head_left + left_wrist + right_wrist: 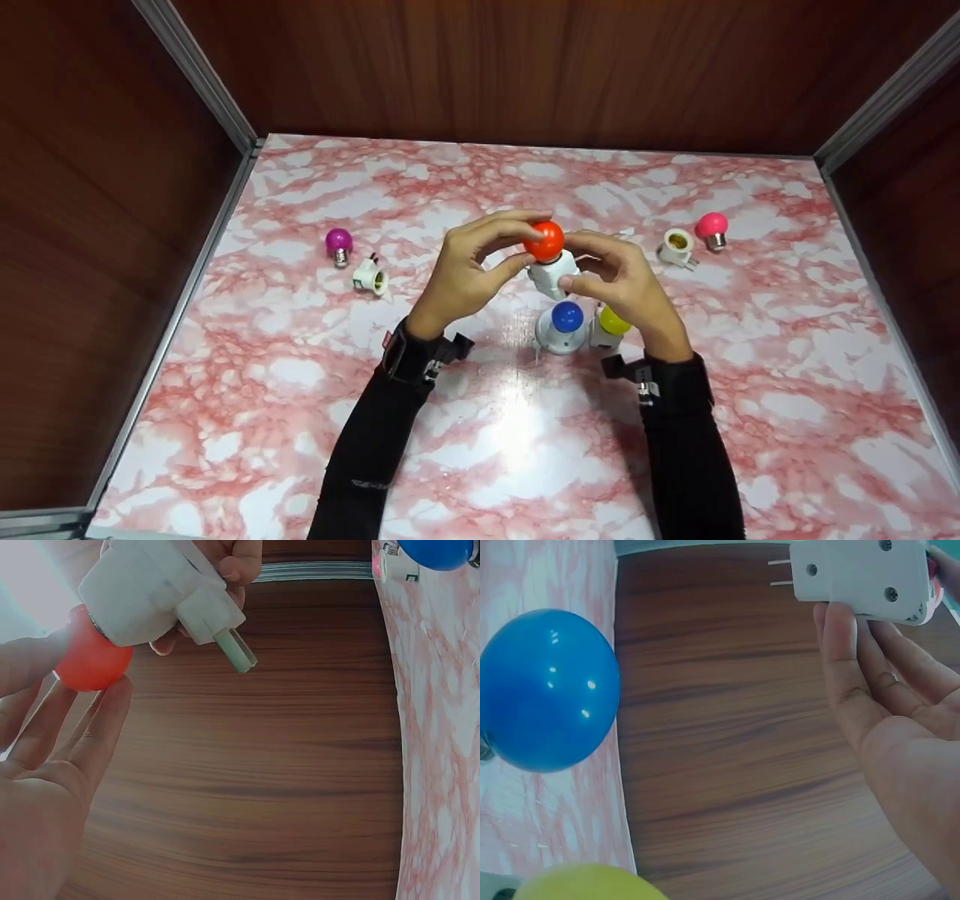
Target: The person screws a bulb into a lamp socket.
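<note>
My left hand (469,262) pinches a red-orange light bulb (546,241) between thumb and fingers. Below the bulb is a white plug-in lamp socket (553,274), which my right hand (619,277) grips from the right. The bulb's base sits at the socket's mouth; how deep it is seated I cannot tell. Two flat prongs stick out of the socket (862,574) in the right wrist view. Both things are held up above the table. Just nearer to me stand a blue bulb (568,316) in a round white holder (551,341) and a yellow bulb (615,321) in a white socket (604,340).
At the left lie a purple bulb (339,244) and a white socket (367,277). On the right are another white socket (677,246) and a pink bulb (712,226). Brown wood-grain panels (525,71) wall the marbled table (300,442) at the back and sides.
</note>
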`<control>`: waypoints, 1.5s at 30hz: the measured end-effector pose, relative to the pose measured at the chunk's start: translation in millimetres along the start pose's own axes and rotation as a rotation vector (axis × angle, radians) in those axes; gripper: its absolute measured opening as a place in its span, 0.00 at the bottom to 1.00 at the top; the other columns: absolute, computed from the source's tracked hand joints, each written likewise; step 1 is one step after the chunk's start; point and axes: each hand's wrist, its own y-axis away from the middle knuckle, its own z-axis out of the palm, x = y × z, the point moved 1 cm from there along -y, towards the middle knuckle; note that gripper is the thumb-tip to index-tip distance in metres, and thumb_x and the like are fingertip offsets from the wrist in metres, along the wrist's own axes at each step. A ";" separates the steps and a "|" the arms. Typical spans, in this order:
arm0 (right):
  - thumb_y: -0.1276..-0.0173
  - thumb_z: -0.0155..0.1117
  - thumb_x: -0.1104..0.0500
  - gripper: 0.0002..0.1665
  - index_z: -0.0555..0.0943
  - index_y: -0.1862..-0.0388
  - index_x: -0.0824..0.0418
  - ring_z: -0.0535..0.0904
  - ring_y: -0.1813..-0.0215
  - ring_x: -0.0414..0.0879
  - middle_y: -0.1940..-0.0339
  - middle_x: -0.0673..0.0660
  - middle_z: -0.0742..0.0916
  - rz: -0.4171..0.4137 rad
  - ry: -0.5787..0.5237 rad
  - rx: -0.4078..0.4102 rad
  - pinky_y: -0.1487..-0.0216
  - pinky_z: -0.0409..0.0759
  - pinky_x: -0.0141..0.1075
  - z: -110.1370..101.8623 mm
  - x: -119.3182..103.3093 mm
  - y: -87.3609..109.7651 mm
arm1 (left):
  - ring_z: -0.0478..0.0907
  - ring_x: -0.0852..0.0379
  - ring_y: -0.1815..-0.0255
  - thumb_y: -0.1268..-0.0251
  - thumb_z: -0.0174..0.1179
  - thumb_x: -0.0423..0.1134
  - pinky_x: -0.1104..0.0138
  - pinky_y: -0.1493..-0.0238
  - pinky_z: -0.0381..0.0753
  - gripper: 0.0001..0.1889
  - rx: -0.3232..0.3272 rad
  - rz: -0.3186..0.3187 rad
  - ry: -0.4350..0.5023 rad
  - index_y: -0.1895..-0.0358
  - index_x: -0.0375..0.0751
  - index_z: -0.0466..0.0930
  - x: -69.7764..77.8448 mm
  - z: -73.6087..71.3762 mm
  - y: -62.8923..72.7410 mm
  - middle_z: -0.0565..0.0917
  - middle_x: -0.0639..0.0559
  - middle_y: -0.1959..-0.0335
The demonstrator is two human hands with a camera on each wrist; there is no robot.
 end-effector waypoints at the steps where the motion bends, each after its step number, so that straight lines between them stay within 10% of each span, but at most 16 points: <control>1: 0.38 0.71 0.75 0.30 0.82 0.35 0.73 0.86 0.41 0.40 0.43 0.41 0.91 0.009 -0.001 0.003 0.41 0.87 0.26 0.3 0.2 -0.1 | 0.86 0.46 0.33 0.31 0.70 0.30 0.58 0.31 0.88 0.13 0.000 0.003 -0.004 0.46 0.31 0.86 0.2 -0.1 0.0 0.87 0.34 0.36; 19: 0.37 0.74 0.73 0.27 0.85 0.38 0.67 0.86 0.45 0.44 0.48 0.46 0.91 0.047 0.032 0.006 0.43 0.89 0.30 3.9 2.9 -4.2 | 0.87 0.49 0.39 0.33 0.72 0.31 0.61 0.35 0.89 0.12 0.034 0.031 -0.125 0.49 0.34 0.88 2.3 -12.9 3.1 0.89 0.38 0.43; 45: 0.44 0.81 0.72 0.30 0.83 0.42 0.67 0.86 0.48 0.42 0.50 0.52 0.89 0.095 0.077 0.108 0.43 0.87 0.27 21.1 17.4 -11.4 | 0.86 0.50 0.41 0.39 0.78 0.33 0.63 0.43 0.92 0.21 0.111 -0.123 -0.243 0.43 0.35 0.86 0.4 -56.5 7.0 0.88 0.42 0.45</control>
